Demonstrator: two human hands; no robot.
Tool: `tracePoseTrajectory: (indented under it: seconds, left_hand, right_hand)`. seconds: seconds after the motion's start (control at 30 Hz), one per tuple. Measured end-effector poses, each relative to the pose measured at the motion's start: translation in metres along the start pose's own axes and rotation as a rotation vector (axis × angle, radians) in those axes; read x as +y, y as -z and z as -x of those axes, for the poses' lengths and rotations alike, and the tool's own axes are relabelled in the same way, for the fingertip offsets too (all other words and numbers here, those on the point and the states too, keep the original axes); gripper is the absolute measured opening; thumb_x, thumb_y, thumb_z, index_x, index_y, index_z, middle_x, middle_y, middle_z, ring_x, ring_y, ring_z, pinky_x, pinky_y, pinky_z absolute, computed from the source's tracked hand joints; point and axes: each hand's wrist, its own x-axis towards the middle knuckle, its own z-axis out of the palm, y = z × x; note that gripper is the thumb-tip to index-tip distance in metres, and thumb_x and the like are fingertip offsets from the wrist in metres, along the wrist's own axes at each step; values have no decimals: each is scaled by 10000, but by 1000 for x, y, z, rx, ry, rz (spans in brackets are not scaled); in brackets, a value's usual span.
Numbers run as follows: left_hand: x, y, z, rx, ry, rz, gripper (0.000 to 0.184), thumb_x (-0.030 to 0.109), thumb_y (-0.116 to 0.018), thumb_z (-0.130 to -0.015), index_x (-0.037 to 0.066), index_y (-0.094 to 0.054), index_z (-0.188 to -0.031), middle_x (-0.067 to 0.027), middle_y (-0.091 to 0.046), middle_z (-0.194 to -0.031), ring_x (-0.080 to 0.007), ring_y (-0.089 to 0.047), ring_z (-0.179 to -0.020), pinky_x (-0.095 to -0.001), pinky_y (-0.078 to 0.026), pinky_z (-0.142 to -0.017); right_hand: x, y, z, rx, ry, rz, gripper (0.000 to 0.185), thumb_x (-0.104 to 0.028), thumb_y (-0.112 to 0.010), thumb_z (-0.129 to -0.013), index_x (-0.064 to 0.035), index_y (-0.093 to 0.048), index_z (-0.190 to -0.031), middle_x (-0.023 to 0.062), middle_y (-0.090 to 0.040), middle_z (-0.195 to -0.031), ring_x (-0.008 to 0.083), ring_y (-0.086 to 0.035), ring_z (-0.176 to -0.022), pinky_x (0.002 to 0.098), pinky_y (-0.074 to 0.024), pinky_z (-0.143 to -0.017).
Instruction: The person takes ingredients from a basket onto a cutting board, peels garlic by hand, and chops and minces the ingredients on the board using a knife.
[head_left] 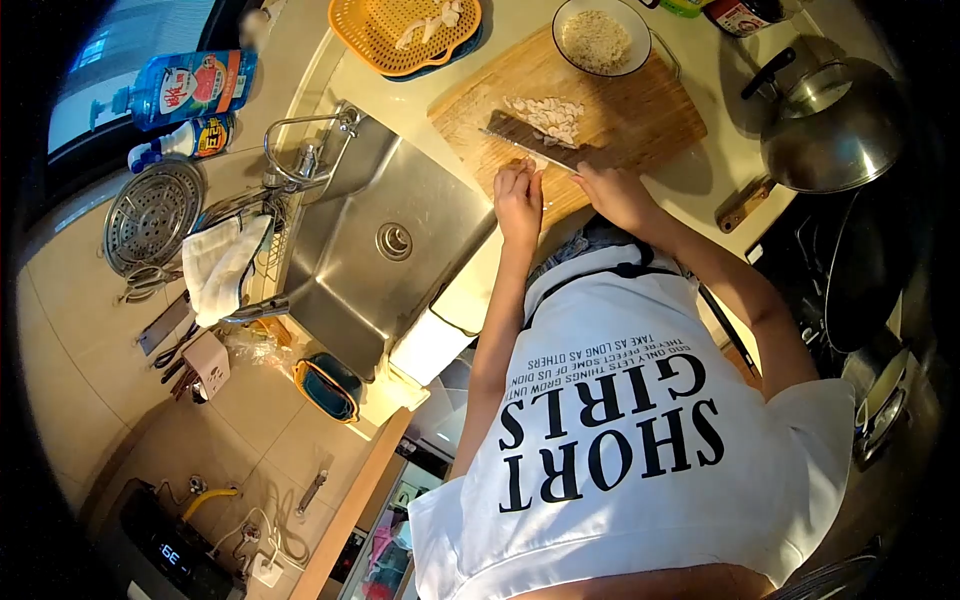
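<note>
On the cutting board (pixel 650 115), the knife (pixel 532 138) is clasped by the right hand (pixel 613 196), pale chopped pieces (pixel 553 115) just beyond; what is pinched by the left hand (pixel 519 203) cannot be told. Being so near, it could be nicked by a slip.

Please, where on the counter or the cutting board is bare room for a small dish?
Free: the counter between the yellow basket, sink and cutting board; also the board's right part, between the bowl and right hand. Crowded: the board's middle and near edge, with chopped pieces, knife and left hand.
</note>
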Motion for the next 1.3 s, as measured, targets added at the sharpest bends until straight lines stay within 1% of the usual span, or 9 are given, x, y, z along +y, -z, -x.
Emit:
tracePoseTrajectory:
  seconds: [0.33, 0.4, 0.53, 0.7, 0.8, 0.83, 0.93, 1.07, 1.3]
  left_hand:
    - [-6, -5, 4, 25, -15, 10, 91, 58, -631, -725, -11, -614, -783, -133, -562, -772, -297, -511, -734, -362, -426, -662]
    - [-9, -4, 5, -10, 15, 6, 91, 58, -632, -722, -13, -610, -774, -136, -558, -767, -300, -507, -730, -366, -423, -655]
    - [-9, -5, 6, -1, 22, 18, 87, 58, -633, -714, -14, -598, -746, -145, -552, -758, -311, -500, -725, -379, -415, -645]
    - [-6, -2, 5, -25, 29, -30, 93, 39, -627, -720, -24, -598, -783, -142, -570, -804, -305, -515, -766, -359, -430, -689]
    - [-5, -1, 3, 7, 4, -11, 146, 47, -631, -719, -23, -598, -843, -139, -576, -813, -294, -527, -801, -355, -436, -708]
    - [-6, -2, 3, 15, -3, -4, 146, 48, -632, -720, -21, -599, -844, -140, -574, -829, -294, -529, -814, -355, -438, -714]
    - [-4, -3, 6, 34, -21, 0, 143, 49, -630, -722, -19, -602, -845, -141, -567, -867, -295, -528, -831, -359, -441, -721]
    - [-4, -3, 8, 19, 0, 22, 142, 46, -626, -722, -19, -603, -846, -141, -555, -911, -301, -521, -843, -366, -440, -724]
    - [-9, -5, 13, -14, 16, -26, 140, 42, -624, -719, -21, -606, -843, -134, -554, -871, -296, -518, -815, -364, -435, -715]
  right_hand:
    - [-12, 2, 3, -101, -33, 38, 213, -196, -395, -895, 7, -458, -902, 201, -553, -602, 370, -563, -577, 444, -444, -496]
    - [-19, 7, -2, -171, -15, 158, 169, -96, -426, -816, 22, -454, -933, 200, -585, -644, 346, -605, -617, 433, -488, -518]
    - [-13, -19, -19, -150, 0, 251, 194, -70, -452, -781, 28, -451, -949, 190, -595, -647, 324, -615, -605, 419, -495, -500]
    - [-12, -39, -60, 21, 188, 182, 171, -120, -496, -793, 25, -504, -884, 192, -600, -679, 343, -611, -627, 419, -485, -505]
    - [5, -28, -67, 75, 194, 21, 211, -190, -479, -840, 17, -515, -842, 198, -591, -672, 362, -601, -639, 432, -476, -524]
    - [1, -16, -61, 57, 128, 4, 260, -240, -450, -871, 13, -510, -854, 206, -579, -651, 373, -591, -635, 449, -467, -541]
    - [-3, 0, -45, 102, 97, 77, 196, -211, -477, -862, -20, -483, -822, 186, -550, -572, 357, -562, -538, 440, -428, -459]
    - [-6, -3, -28, 106, 123, 111, 212, -242, -463, -869, -38, -475, -815, 172, -530, -516, 367, -545, -495, 444, -426, -446]
    - [1, -19, -14, -55, 101, 180, 208, -234, -436, -878, -29, -446, -848, 185, -561, -679, 358, -570, -624, 439, -449, -512]
